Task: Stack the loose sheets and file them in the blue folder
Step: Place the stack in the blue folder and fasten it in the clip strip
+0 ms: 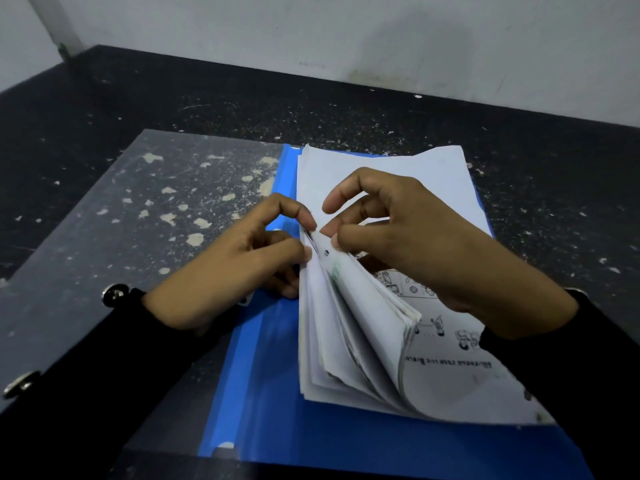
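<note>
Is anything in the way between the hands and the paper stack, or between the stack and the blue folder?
Nothing visible. Both the left hand and right hand already pinch the sheets at the punched edge, and the stack lies on the open blue folder.

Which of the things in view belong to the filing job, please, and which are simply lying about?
In use: stack of punched sheets; blue folder with its clear cover; left hand; right hand.
Lying about: pale flecks on the dark counter.
</note>
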{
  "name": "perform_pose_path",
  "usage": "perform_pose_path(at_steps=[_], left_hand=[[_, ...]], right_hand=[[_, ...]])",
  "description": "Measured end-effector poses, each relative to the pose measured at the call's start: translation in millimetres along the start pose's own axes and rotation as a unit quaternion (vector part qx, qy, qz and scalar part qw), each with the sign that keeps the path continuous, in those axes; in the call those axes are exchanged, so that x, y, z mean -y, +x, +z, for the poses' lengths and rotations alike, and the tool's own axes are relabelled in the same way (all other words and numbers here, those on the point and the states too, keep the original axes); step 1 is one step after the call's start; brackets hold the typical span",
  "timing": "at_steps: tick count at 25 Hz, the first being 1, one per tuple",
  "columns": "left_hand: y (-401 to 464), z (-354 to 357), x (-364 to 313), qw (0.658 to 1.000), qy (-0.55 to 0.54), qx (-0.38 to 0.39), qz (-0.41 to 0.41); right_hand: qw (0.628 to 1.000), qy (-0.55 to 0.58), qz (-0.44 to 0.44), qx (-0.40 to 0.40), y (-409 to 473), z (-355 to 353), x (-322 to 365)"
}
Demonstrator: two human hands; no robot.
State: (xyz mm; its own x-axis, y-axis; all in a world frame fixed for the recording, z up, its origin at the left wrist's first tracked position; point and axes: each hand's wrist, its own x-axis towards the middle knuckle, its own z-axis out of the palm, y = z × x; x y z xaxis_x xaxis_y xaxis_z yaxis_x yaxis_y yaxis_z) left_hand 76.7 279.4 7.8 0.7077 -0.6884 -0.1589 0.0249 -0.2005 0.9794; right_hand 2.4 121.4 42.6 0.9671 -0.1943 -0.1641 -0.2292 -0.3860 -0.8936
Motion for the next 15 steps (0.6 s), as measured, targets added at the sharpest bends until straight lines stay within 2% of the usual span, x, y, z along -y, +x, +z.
perform_pose_path(at_steps=[11, 15], left_hand=[[-3.5, -3.5, 4.7, 0.999, 0.005, 0.028, 0.035], [-4.3, -2.6, 7.1, 0.997, 0.036, 0.033, 0.054]], right_hand=[[1.0, -0.019, -0.004, -0.013, 3.1, -2.5, -4.2], [1.0, -0.015, 0.001, -0.011, 2.6, -3.8, -4.6]])
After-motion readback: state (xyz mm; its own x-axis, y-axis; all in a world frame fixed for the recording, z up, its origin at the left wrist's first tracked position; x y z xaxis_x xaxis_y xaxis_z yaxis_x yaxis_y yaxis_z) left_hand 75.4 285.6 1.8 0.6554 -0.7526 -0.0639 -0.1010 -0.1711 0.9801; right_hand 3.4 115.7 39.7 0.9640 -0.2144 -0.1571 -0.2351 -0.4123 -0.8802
